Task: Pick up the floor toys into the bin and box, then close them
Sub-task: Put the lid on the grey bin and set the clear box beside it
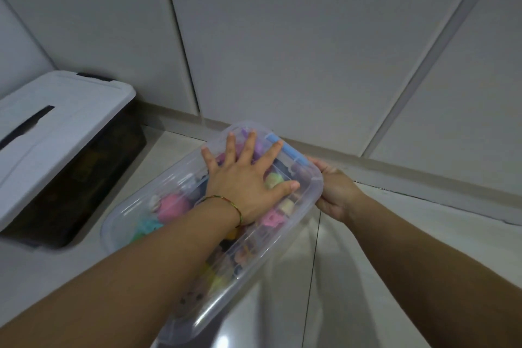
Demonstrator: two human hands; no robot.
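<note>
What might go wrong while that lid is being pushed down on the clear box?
The clear box looks packed with toys right up under its lid, so the lid may spring up once the left hand pressing flat on it lifts. The right hand holds only the far end by the blue latch, so the near end might stay unsealed.

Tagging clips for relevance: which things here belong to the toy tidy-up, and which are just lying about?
Job: clear box, lidded, toys inside; dark bin under its white lid; left hand pressing flat on the box's lid; right hand gripping the box's end.
Not the job: cabinet doors; floor; bracelet.
</note>
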